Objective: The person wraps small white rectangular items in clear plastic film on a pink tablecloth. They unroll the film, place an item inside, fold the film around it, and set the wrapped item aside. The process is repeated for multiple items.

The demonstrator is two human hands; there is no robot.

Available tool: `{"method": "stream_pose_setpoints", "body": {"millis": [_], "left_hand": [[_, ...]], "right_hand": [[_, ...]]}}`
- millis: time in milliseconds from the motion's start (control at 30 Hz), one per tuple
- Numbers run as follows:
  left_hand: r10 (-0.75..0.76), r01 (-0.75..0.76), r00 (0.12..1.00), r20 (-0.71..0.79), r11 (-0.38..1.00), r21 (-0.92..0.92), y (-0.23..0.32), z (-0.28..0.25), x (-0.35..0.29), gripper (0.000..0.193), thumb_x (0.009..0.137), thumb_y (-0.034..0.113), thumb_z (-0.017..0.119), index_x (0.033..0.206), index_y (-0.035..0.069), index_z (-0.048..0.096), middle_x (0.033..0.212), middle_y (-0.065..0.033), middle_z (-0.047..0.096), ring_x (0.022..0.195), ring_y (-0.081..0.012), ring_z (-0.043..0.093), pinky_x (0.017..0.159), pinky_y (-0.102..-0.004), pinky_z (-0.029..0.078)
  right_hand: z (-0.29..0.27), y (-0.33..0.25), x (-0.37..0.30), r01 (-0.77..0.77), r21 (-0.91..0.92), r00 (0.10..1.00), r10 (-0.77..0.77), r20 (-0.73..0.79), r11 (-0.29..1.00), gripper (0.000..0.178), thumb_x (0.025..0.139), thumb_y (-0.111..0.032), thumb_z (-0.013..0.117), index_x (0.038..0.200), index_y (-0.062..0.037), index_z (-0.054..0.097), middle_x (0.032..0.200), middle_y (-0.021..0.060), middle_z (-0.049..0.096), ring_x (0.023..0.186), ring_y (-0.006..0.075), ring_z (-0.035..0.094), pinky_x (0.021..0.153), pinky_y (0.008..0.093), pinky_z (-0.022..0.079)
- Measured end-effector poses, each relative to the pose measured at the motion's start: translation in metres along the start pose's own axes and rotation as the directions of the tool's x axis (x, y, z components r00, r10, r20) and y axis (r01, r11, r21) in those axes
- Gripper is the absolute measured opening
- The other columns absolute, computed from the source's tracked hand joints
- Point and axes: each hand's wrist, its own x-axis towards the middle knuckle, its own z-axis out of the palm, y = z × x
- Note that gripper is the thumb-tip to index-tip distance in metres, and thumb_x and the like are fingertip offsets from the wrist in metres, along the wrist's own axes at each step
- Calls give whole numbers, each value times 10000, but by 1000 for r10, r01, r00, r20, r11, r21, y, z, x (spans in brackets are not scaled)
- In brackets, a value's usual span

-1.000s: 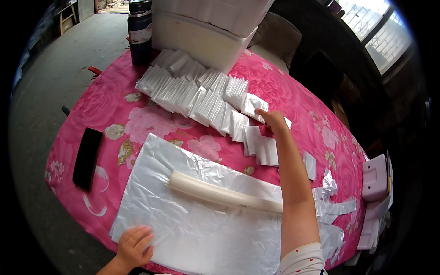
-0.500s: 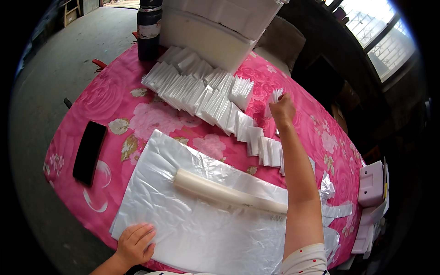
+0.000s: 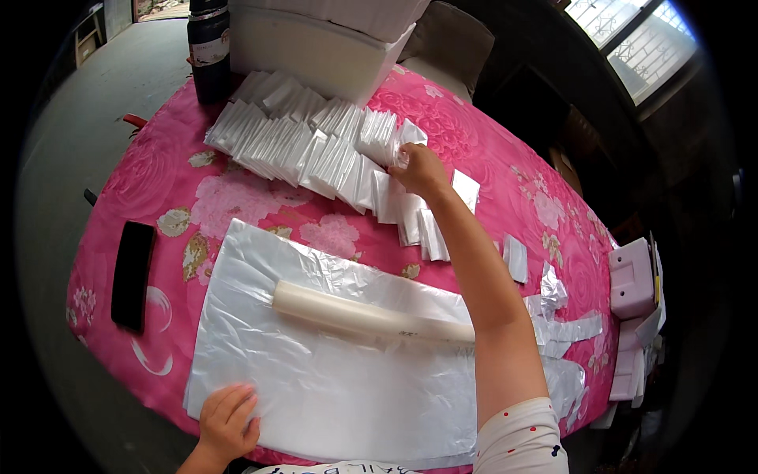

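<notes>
My left hand (image 3: 227, 423) lies on the near left corner of a stack of flat clear plastic bags (image 3: 355, 395), fingers stretched out. A cream-coloured tube (image 3: 363, 314) rests across that stack. My right hand (image 3: 418, 170) reaches far over the table, its fingers closed on a folded plastic bag (image 3: 411, 133) at the right end of the back rows. Rows of small folded plastic bags (image 3: 276, 150) stand packed on edge beside it. A few more folded bags (image 3: 430, 235) trail down below my right wrist, partly hidden by the forearm.
A pink flowered tablecloth (image 3: 170, 253) covers the table. At the back stand a dark bottle (image 3: 209, 59) and white foam boxes (image 3: 308, 55). A black phone (image 3: 133, 275) lies at left. Silvery plastic scraps (image 3: 568, 332) and a lone folded packet (image 3: 515, 258) lie right; lilac bins (image 3: 632, 276) stand beyond the edge.
My right hand has moved left with the folded bag, from right of the rows to their right end. My left hand stays on the stack. The whole view has shifted slightly.
</notes>
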Motion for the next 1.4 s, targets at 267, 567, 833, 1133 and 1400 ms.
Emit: {"method": "stream_pose_setpoints", "body": {"millis": [267,567,833,1133,1400], "left_hand": [[-3,3,1000,10,1000,-5,-1,5,-6,307,697,134,607,978,12,588,1111,-158,579,1020,-354,544,872,-441,424],[17,-16,1000,-12,998,68,2,5,-6,307,694,130,598,978,11,598,1117,-154,571,1022,-349,535,867,-444,425],[42,-40,998,-37,998,56,9,2,0,319,689,88,586,992,-8,598,1112,-167,576,1038,-357,530,894,-436,416],[45,-40,996,-72,997,61,11,5,-4,317,704,70,573,1011,-6,600,1129,-150,578,1060,-340,530,915,-422,412],[68,-63,993,-97,996,57,14,7,-4,327,712,61,579,1032,-1,601,1149,-150,572,1086,-339,521,941,-418,404]], "right_hand": [[-38,108,-78,-51,58,943,68,-327,997,381,736,-191,692,1058,-6,609,1047,150,619,906,269,618,797,356,490],[-60,199,-219,-284,-117,942,254,-220,951,580,745,-335,679,1167,38,545,1179,204,553,1112,324,517,937,378,413],[-43,214,-216,-265,-326,926,145,-349,908,141,800,-157,545,793,-36,619,803,144,620,772,339,608,697,454,485],[-35,200,-226,-105,-551,945,-90,-315,828,104,783,-126,544,751,-60,617,761,107,626,736,275,635,663,367,512],[-57,172,-224,-316,-359,862,108,-495,878,111,758,-145,569,748,-46,617,745,131,649,686,287,645,606,378,507]]}}
